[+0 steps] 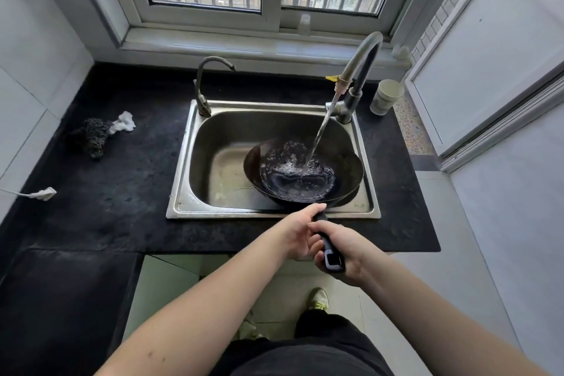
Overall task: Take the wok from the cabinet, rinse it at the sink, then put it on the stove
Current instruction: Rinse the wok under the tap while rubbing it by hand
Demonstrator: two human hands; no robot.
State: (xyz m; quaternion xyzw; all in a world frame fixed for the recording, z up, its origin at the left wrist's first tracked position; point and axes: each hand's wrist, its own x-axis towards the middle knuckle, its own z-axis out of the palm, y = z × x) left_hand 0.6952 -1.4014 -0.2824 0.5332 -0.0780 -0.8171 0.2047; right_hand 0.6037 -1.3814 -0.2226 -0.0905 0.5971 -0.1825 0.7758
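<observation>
A single head-worn wide-angle camera looked steeply down from close above, facing the barred window at twelve o'clock; edges bowed, perhaps distorting the rectangular stainless-steel sink (pixel 183 162) centrally.

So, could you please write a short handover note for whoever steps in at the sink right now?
Left hand: closed on the front of the wok's black handle, near the bowl.
Right hand: closed on the handle's rear end.
The dark round metal wok sits in the stainless steel sink, under the running stream from the tall grey faucet; water is pooling and splashing in it.
Done: wok is out of the cabinet, rinsing under way.
Left: finish rinsing, tip the water out, probably shut the faucet, carry the wok to the stove, which is out of view.
</observation>
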